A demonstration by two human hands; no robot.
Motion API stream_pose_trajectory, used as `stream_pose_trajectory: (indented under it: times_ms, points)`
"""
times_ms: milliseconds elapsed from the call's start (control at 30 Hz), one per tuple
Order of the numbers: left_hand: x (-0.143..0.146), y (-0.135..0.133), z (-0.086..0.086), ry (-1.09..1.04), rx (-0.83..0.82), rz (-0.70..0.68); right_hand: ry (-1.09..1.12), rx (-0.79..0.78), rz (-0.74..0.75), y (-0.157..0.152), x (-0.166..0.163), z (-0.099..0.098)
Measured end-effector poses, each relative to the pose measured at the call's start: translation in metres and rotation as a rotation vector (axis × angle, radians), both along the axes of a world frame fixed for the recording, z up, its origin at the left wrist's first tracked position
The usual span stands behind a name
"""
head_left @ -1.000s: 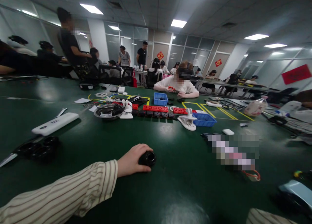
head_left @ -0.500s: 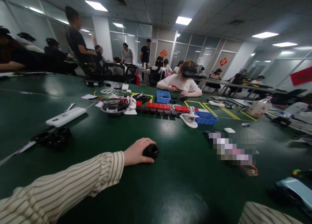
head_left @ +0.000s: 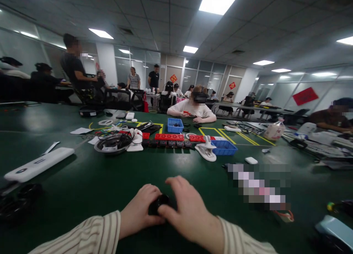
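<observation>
A small, shiny black round object [head_left: 160, 203] is near the front middle of the green table [head_left: 110, 184]; its exact kind is unclear. My left hand [head_left: 142, 210] is closed around its left side, thumb at the front. From the right, my right hand [head_left: 190, 210] reaches over it with fingers stretched and apart from the thumb. The right thumb overlaps the object's edge; whether it presses on it I cannot tell. The hands cover much of the object.
Ahead lie a metal bowl of cables [head_left: 110, 147], red and black sockets [head_left: 169, 138], a white clip [head_left: 206, 151] and blue bins [head_left: 224, 148]. At left are a white power strip [head_left: 41, 163] and black rings [head_left: 20, 202]. A co-worker [head_left: 190, 112] sits opposite.
My right hand has come in from the lower right to the black round object, which my left hand still holds. The camera view has shifted, with the table items ahead now lower.
</observation>
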State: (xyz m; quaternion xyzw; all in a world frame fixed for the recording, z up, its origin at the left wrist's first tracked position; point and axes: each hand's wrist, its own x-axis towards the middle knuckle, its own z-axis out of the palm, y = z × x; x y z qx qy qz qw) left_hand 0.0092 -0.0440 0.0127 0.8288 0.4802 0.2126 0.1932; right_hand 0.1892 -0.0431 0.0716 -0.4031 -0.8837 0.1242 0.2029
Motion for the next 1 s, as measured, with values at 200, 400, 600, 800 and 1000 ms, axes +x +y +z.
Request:
stream_pose_trajectory:
  times_ms: [200,400,600,800,1000]
  points:
    - [0.003,0.001,0.005,-0.018,-0.062,-0.007,-0.063,0.074,0.165,0.01,-0.012,-0.029]
    - [0.006,0.0,0.01,-0.001,-0.095,-0.054,0.284,0.137,0.537,0.014,-0.003,-0.042]
    - [0.003,0.001,0.004,-0.04,-0.018,-0.083,0.328,0.1,0.109,0.01,-0.01,-0.049]
    - [0.005,-0.002,0.005,0.041,0.011,-0.017,0.185,0.143,0.072,0.009,-0.011,-0.052]
    - [0.002,-0.001,-0.002,0.019,0.026,-0.014,0.256,0.186,0.325,0.006,-0.003,-0.045]
